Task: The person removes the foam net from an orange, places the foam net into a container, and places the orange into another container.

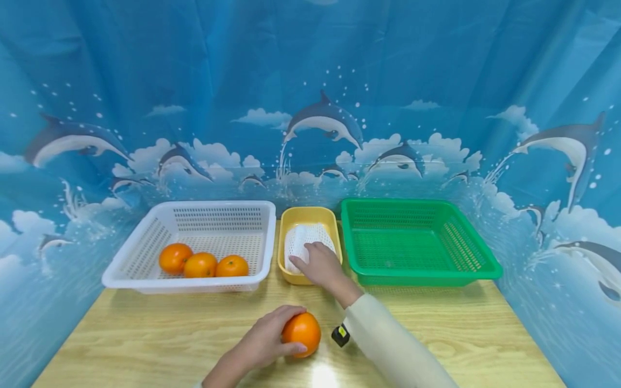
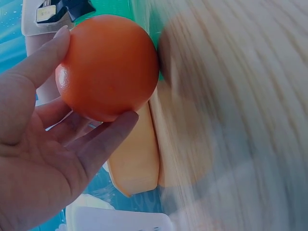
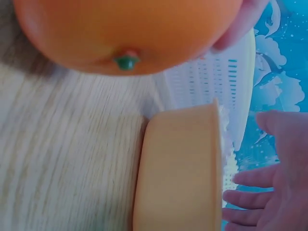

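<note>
My left hand [image 1: 267, 338] grips an orange [image 1: 303, 334] between thumb and fingers, low over the wooden table in front of me. The left wrist view shows the thumb on one side of the fruit and fingertips on the other. In the right wrist view the same orange looms close, its green stem end showing. My right hand [image 1: 324, 265] reaches over a small yellow box [image 1: 291, 277] holding white foam fruit nets [image 1: 303, 235]. Its fingers are extended and slightly spread at the nets, with nothing visible gripped.
At the left, a white plastic basket [image 1: 189, 284] holds three oranges [image 1: 200, 265]. A green plastic basket [image 1: 422, 277] stands to the right of the yellow box. A black wrist device [image 1: 340, 335] shows beside the right sleeve. Behind hangs a blue dolphin curtain [image 1: 310, 54].
</note>
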Available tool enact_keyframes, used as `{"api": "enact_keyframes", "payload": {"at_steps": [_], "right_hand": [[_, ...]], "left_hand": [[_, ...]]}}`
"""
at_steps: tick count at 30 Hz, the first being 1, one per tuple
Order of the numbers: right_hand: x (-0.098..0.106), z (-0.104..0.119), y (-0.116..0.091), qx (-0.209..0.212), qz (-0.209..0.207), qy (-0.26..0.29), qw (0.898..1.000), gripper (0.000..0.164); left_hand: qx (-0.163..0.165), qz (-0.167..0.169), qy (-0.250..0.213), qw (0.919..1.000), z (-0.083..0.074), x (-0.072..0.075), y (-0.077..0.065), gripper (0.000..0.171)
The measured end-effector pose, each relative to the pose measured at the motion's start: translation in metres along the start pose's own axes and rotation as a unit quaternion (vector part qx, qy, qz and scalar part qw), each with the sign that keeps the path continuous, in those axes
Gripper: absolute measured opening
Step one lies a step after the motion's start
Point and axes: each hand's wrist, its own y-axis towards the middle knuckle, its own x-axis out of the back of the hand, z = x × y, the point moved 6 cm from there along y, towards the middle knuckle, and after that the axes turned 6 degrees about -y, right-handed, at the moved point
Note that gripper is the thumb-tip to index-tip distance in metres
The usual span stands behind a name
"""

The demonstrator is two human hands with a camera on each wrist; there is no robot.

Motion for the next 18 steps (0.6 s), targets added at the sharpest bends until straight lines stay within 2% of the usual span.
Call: {"api": "enact_keyframes", "payload": {"at_steps": [3, 5, 11, 18], "right_hand": [[0.006, 0.006, -0.001, 0.019, -0.032, 0.022, 0.999, 0.067], [0.009, 0.012, -0.002, 0.040, -0.037, 0.041, 0.998, 0.066], [0.011, 0.031, -0.001, 0.106, -0.017, 0.073, 0.992, 0.068], [0.003, 0.047, 0.004, 0.133, 0.006, 0.051, 0.990, 0.075]], "left_hand": [[-0.003, -0.002, 0.000, 1.0000, 0.000, 0.000, 0.000, 0.063], [-0.009, -0.005, 0.001, 0.9999, -0.001, 0.001, -0.001, 0.063], [-0.022, -0.001, -0.007, 0.9997, -0.002, 0.000, -0.002, 0.062], [-0.028, -0.006, -0.011, 0.9995, -0.001, -0.003, -0.005, 0.062]]}}
